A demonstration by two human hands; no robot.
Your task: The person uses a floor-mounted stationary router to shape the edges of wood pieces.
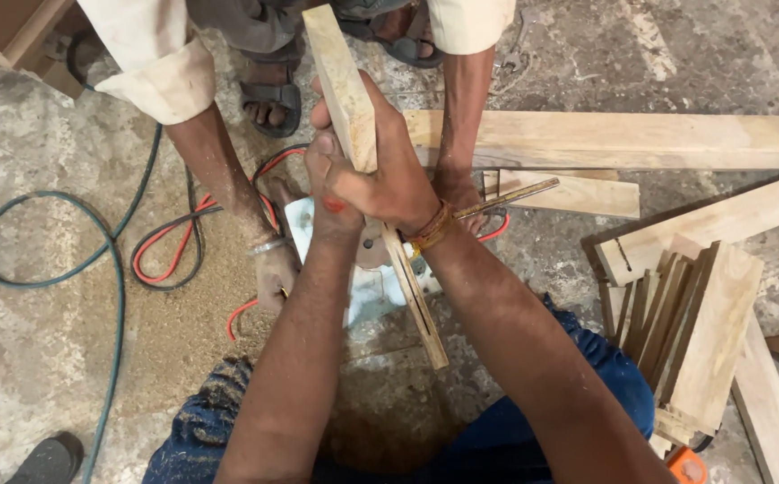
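Both fists, left hand (331, 193) and right hand (389, 184), are clamped on the wood strip (354, 116) at dead center, running 12 to 6 over the white saw (367, 287), so I'd feed it slow and straight.

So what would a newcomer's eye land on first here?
At centre, the left hand and right hand grip one wooden strip together. Beyond them a second person's hands hold a white machine on the sawdust floor. Cut strips pile at right.
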